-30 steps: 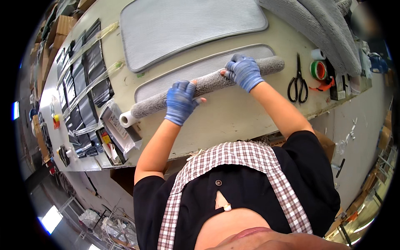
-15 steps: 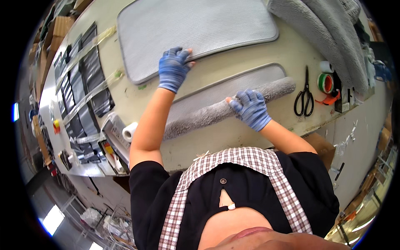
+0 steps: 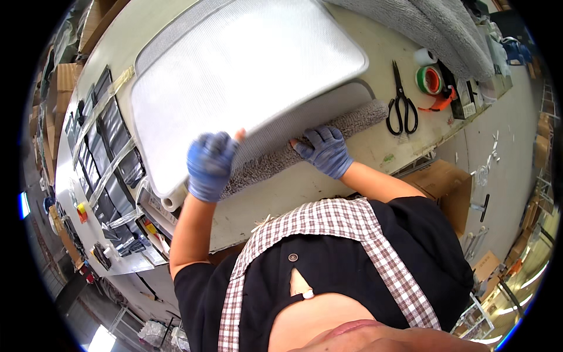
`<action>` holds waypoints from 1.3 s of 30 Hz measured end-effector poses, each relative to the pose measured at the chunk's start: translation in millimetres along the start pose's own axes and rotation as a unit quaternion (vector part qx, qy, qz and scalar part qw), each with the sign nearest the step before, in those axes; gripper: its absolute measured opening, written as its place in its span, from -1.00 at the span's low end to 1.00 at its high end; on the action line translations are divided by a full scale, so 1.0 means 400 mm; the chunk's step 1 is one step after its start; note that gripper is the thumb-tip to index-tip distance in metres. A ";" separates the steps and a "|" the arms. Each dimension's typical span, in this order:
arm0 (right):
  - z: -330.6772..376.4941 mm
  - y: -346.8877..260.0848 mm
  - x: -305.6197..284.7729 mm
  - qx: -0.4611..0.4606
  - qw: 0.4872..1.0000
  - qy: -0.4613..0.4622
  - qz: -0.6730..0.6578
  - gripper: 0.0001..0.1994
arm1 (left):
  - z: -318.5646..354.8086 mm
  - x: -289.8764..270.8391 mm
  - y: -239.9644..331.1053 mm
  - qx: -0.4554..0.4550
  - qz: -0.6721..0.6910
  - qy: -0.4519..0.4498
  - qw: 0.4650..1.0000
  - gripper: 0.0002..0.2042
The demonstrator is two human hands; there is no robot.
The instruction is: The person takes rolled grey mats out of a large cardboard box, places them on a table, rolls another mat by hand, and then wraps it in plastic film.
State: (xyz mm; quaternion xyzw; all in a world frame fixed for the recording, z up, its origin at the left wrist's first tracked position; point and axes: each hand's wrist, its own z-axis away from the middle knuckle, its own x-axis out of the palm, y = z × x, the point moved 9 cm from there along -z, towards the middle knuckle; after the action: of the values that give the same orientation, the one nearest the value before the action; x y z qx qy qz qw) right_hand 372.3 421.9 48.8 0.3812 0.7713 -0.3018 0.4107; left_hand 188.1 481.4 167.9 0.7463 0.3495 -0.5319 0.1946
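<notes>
A pale grey rectangular mat (image 3: 246, 64) with rounded corners is raised off the table, its near edge pinched by my left hand (image 3: 211, 164), which is slightly blurred. Beneath it, another grey mat (image 3: 164, 47) shows along the far left side. Closer to me lies a grey mat with its plush side folded into a thick roll (image 3: 270, 164); the raised mat covers part of its flat backing (image 3: 316, 108). My right hand (image 3: 326, 152) is closed over that roll, fingers on top and thumb toward the left. Both hands wear blue knit gloves with bare fingertips.
Black scissors (image 3: 402, 102) lie to the right, by tape rolls (image 3: 430, 79) and an orange tape cutter (image 3: 441, 101). Grey plush material (image 3: 428, 35) is heaped at the far right. Black plastic packs (image 3: 111, 132) sit on the left. A cardboard box (image 3: 437, 182) stands below the table edge.
My left hand has pulled the upper mat's near edge toward me and lifted it, exposing the mat beneath. My right hand has stayed on the roll. The view has shifted somewhat.
</notes>
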 end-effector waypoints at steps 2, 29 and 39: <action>0.010 -0.007 -0.004 -0.014 1.000 -0.013 0.000 -0.73 | 0.077 0.033 0.061 0.003 0.060 -0.042 0.997 -0.63; 0.077 -0.101 -0.057 -0.079 0.997 -0.010 -0.014 -0.68 | 0.277 0.126 0.095 -0.106 0.115 -0.091 0.983 -0.83; 0.091 -0.114 -0.063 -0.082 0.996 0.035 0.020 -0.71 | 0.334 0.097 0.101 -0.157 0.122 -0.158 0.967 -0.90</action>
State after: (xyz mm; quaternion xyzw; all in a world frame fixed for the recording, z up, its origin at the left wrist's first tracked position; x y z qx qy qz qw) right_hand 358.2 360.9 59.9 0.3723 0.7996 -0.2154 0.4190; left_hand 136.8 377.6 80.7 0.6501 0.2993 -0.5539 0.4255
